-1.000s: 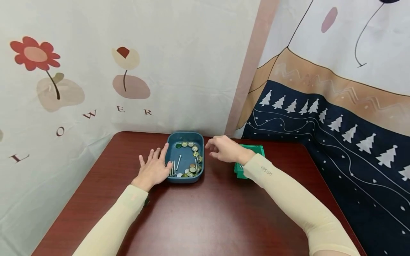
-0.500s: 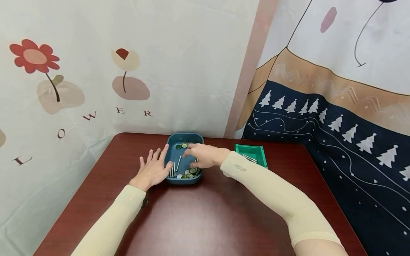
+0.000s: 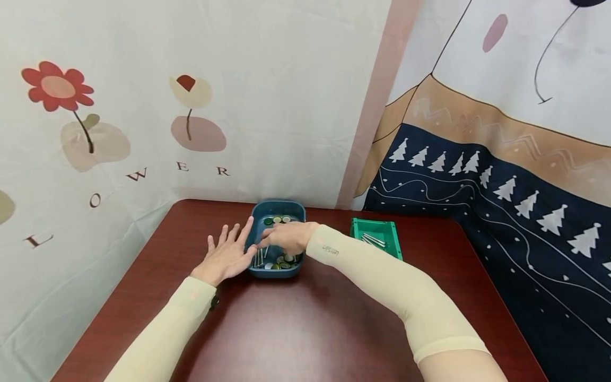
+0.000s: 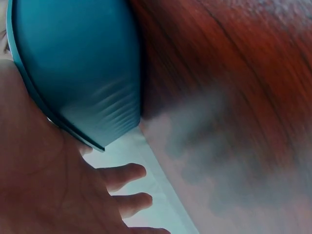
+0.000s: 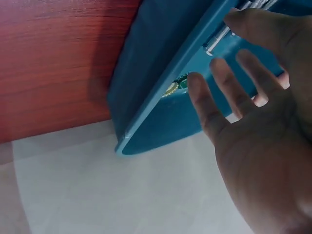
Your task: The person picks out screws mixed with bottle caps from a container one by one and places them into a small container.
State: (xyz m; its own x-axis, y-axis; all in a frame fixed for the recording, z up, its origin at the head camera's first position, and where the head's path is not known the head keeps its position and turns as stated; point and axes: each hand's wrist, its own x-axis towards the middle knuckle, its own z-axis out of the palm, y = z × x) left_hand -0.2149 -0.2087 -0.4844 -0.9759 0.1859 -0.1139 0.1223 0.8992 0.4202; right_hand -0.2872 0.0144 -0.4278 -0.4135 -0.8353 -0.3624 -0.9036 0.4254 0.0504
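Observation:
A deep blue plastic bin (image 3: 273,274) stands at the table's back edge. It holds several bottle caps (image 3: 285,263) and long silver metal pins (image 3: 258,259), nails or screws. My left hand (image 3: 223,258), fingers spread, rests against the bin's left rim; its palm touches the rim in the left wrist view. Over the bin's inside reaches my right hand (image 3: 288,236), covering part of the contents. In the right wrist view its fingers (image 5: 226,83) look loosely extended, with the uppermost digit beside the silver pins. I see nothing held there.
A green tray (image 3: 398,249) with several similar silver pins (image 3: 373,240) lies right of the bin, behind the right forearm. A patterned cloth wall (image 3: 286,106) rises directly behind the dark red wooden table (image 3: 286,329).
My right hand has moved left from the gap between tray and bin to above the bin's inside, uncovering the green tray. My left hand stays at the left rim.

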